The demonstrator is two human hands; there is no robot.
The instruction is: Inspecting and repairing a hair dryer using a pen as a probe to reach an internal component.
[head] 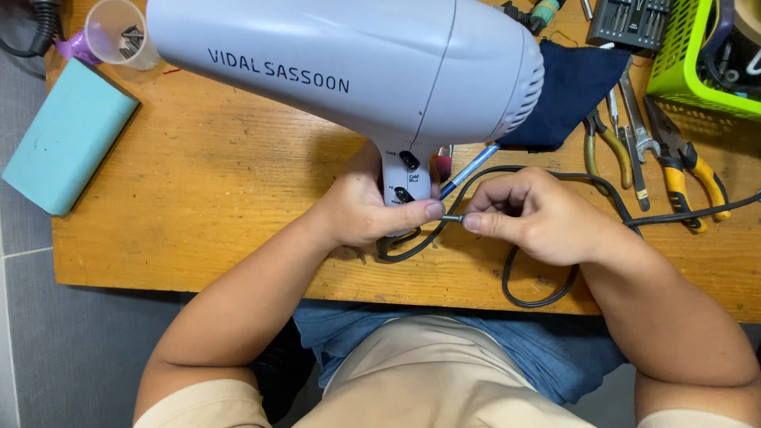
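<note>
Bare wooden table (pixel 214 182) lies open left of the hair dryer (pixel 349 63); on the right, the black cord (pixel 547 297), pliers (pixel 690 170), dark cloth (pixel 575 91) and green basket (pixel 682 63) crowd the way

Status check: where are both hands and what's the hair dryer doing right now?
Left hand grips hair dryer handle. Right hand pinches small screwdriver at handle. Black cord loops under right hand; pliers lie aside.
</note>
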